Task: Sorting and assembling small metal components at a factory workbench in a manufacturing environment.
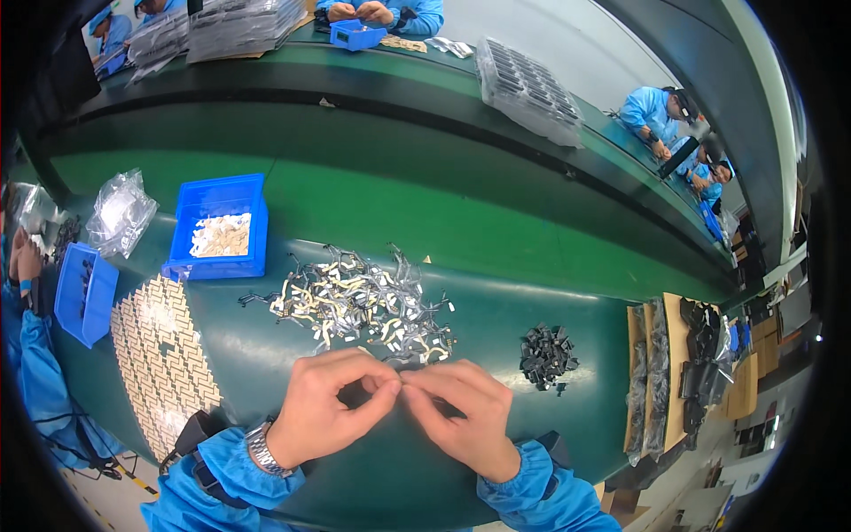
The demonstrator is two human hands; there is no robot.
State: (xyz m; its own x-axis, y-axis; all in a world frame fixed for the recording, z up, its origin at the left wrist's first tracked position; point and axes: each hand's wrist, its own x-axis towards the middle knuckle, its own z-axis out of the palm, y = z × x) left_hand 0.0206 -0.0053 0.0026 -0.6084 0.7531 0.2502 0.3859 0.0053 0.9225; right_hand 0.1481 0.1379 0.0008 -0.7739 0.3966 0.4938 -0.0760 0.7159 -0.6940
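Note:
My left hand (330,401) and my right hand (465,412) meet over the near part of the green table (372,479), thumbs and forefingers pinched and fingertips touching. Whatever they pinch is too small and too covered to make out. Just beyond them lies a loose heap of short cable pieces (355,297), black, white and yellowish. To the right of my right hand is a smaller pile of black blocky parts (547,356). On the left lies a sheet of beige stickers (164,359) with a gap in its pattern.
A blue bin (260,213) holds small beige pieces at the table's far left; a second blue bin (96,306) and a clear plastic bag (122,213) are beside it. Cardboard-backed trays (660,372) stand at the right edge. Co-workers in blue (647,115) sit along another bench beyond.

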